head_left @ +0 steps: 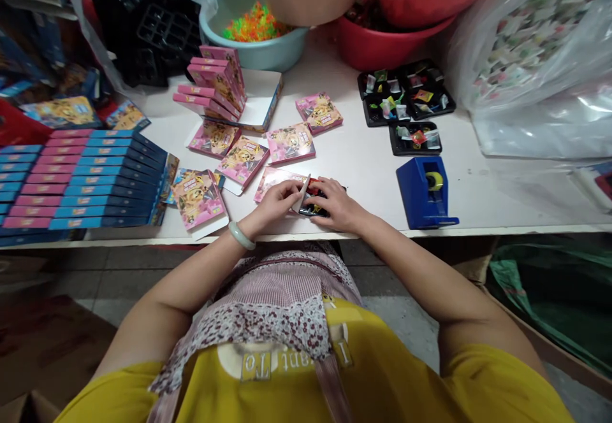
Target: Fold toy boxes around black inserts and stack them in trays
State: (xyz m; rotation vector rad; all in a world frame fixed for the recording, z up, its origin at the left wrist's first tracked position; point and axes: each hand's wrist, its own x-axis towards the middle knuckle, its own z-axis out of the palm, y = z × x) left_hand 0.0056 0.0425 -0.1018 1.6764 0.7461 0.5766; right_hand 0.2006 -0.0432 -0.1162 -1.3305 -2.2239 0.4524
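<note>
At the table's front edge, my left hand [280, 203] pinches the raised end flap of a pink cardboard box [268, 179], which lies flat. My right hand [340, 206] curls over a small black plastic tray [308, 211] at the box's open end, its fingers closed on the tray. Bits of red and yellow show in the tray, but my fingers hide most of it. How far the tray sits inside the box I cannot tell. Just beyond lie more pink boxes, among them one box [291, 143] and another box [243, 160].
Stacked pink and blue boxes [105, 181] fill the left side. A blue tape dispenser [415, 200] stands right of my hands, with filled black trays [415, 137] behind it. Basins, including a light blue basin [268, 57] and a red basin [377, 50], line the back beside a plastic bag [530, 60].
</note>
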